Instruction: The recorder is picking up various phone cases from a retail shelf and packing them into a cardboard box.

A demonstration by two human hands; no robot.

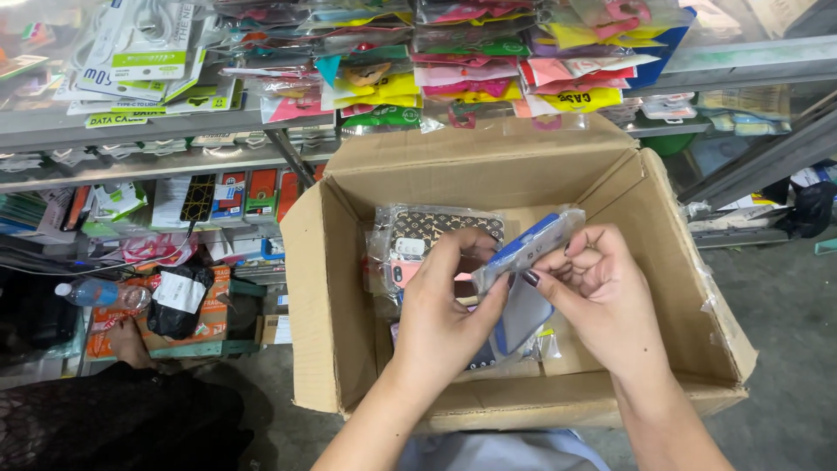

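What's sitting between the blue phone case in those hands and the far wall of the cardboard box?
In the head view, a patterned phone case in a clear bag lies there, behind the blue phone case held by both hands, in front of the box wall.

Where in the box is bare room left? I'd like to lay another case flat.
Bare cardboard shows along the cardboard box's right wall and back right corner. The left half is crowded with bagged phone cases, and the hands, left and right, fill the middle, pinching a blue bagged case.

Between your hands, the blue phone case [526, 288] looks like smooth plastic inside a glossy clear film sleeve. Beneath your hands, the cardboard box [349, 340] is matt, rough brown; its bagged cases [418, 231] seem glossy.
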